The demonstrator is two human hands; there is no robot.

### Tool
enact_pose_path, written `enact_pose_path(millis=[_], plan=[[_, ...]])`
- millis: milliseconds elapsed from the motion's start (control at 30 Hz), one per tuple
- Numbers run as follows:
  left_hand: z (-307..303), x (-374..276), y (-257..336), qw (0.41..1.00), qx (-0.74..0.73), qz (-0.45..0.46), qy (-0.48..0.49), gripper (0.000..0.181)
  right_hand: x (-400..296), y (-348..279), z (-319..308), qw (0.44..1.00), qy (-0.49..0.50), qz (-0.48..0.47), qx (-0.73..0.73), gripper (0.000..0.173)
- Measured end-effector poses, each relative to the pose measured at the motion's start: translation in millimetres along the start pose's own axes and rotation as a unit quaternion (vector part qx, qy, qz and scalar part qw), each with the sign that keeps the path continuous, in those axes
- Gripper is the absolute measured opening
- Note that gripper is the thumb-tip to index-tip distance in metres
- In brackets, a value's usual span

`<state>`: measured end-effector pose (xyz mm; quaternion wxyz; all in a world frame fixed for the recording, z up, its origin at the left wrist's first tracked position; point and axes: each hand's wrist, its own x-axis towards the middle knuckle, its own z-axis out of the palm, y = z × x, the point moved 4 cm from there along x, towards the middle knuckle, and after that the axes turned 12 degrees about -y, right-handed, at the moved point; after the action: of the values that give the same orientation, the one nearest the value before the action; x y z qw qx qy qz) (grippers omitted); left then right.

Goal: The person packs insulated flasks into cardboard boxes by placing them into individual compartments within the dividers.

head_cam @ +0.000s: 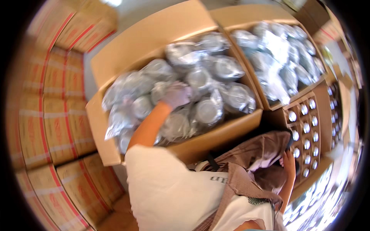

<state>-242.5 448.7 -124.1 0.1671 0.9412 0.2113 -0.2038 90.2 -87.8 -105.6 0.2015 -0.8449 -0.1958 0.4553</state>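
My left hand (177, 94), in a thin pale glove, reaches into a large open cardboard box (214, 131) in front of me. Its fingers are bent over clear plastic-wrapped round containers (199, 79), which look like glass or clear plastic; blur hides whether it grips one. More wrapped containers (208, 111) stand around it, round ends up. Low at the right, my right hand (287, 161) rests beside my brown apron (257, 150) and a divided carton (310, 115). Its fingertips are partly hidden, so any hold is unclear.
A second open box (306, 82) holds more plastic-wrapped items (277, 55) at the upper right. Shiny round tops (306, 127) fill the divided carton's cells. Sealed cartons with red stripes (55, 115) are stacked along the left. Raised flaps (150, 37) edge the main box.
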Motion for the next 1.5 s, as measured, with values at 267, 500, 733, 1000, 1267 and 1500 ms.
enact_pose_path(millis=[267,500,733,1000,1267,1500], plan=[[-111,-50,84,0.950,-0.139,0.084,0.268,0.029,-47,-31,8,0.980,0.140,-0.056,-0.127,0.034],[-60,20,317,0.889,-0.164,0.410,0.117,0.051,-104,-5,14,0.947,0.292,-0.070,-0.113,0.034],[-4,49,492,0.807,0.070,0.579,0.098,0.057,-269,83,95,0.874,0.467,0.116,0.063,0.028],[12,119,503,0.844,-0.123,0.520,0.042,0.020,-443,218,246,0.546,0.603,0.570,0.113,0.041],[-37,93,553,0.820,-0.033,0.562,0.102,0.025,-490,371,229,0.642,0.508,0.574,-0.022,0.066],[-17,95,533,0.814,0.004,0.570,0.114,0.021,-509,406,206,0.780,0.298,0.547,0.060,0.049]])
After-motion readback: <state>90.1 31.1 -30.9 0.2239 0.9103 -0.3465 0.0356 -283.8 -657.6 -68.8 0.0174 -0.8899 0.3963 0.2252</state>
